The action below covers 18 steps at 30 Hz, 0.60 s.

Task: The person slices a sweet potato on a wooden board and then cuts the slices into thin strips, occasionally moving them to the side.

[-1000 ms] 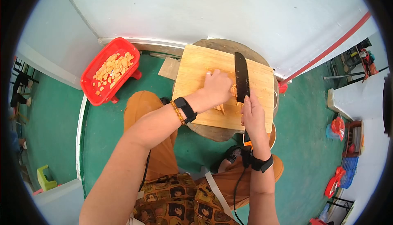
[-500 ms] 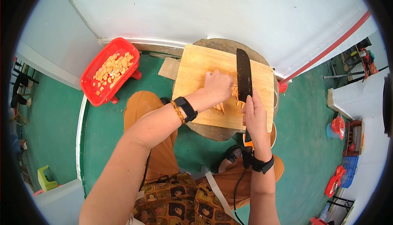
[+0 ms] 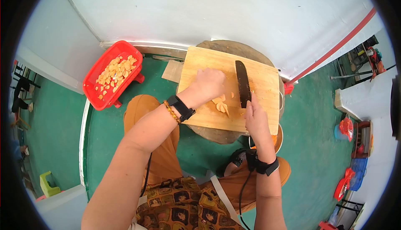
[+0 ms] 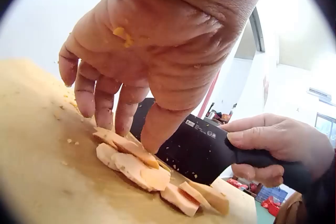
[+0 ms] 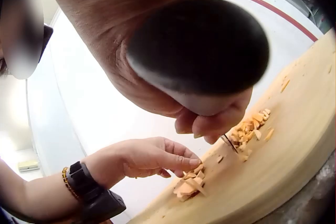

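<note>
Cutting board [image 3: 265, 83] before you. Left of board: red tub [image 3: 107, 56], many tub slices [image 3: 118, 72] uncut; judged far from finished. Right hand [image 3: 257, 120] grips knife [image 3: 243, 83] over board; your left hand [image 3: 210, 83], fingers loosely spread, reaches board slices [image 4: 137, 172]. Chopped bits [image 5: 247, 131] on board: started.

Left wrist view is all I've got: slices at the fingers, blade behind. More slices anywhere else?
Observer: Yes. Head view shows a red basin off to the person's left, with many orange slices in it.

Operator: What's the board sitting on?

Observer: Head view: a rounded wooden slab shows past the edges of the cutting board.

Operator: Anything on that left wrist?

Observer: A black band and an amber-coloured bead bracelet, both clear in head view.
</note>
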Each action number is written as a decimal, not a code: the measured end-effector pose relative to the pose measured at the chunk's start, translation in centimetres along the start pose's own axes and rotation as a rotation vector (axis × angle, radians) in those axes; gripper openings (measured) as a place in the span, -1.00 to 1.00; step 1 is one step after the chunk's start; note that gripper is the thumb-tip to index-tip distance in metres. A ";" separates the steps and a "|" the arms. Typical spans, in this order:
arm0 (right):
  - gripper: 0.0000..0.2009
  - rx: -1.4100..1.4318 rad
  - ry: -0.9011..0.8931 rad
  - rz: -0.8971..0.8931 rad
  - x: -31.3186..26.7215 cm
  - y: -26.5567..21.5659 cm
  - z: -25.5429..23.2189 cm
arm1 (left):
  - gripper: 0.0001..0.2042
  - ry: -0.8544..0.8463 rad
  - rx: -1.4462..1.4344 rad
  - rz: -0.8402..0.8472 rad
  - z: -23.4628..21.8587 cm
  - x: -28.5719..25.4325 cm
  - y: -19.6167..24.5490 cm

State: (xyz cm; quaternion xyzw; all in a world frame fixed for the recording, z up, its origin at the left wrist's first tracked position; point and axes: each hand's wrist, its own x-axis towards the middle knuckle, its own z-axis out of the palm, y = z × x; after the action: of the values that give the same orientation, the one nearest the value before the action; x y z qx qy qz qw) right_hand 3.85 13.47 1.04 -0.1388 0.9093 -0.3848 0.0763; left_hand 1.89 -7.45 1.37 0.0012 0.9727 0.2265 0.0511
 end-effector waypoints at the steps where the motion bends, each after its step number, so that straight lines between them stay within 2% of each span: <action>1: -0.57 0.011 0.005 -0.002 0.1 0.3 -0.1 | -0.83 0.010 0.016 0.016 0.5 0.2 0.0; 5: -0.57 0.063 0.020 -0.037 0.2 -0.4 -0.4 | -0.86 0.063 0.073 0.075 2.3 0.9 0.4; 11: -0.58 0.125 -0.025 -0.049 -0.4 -0.8 0.9 | -0.87 0.029 -0.173 0.026 2.2 1.4 1.1; 15: -0.59 0.062 -0.017 -0.001 -0.2 -0.5 0.7 | -0.87 -0.010 -0.029 -0.028 1.1 0.8 1.0; 18: -0.59 0.020 0.032 -0.040 -0.2 -0.6 0.5 | -0.87 0.004 -0.008 -0.010 1.3 0.6 0.8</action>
State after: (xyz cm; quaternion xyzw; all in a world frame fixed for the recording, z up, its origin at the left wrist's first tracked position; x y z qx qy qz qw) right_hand 4.26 12.78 1.18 -0.1502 0.9036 -0.3974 0.0555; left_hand 1.45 -6.09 0.49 -0.0042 0.9719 0.2301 0.0503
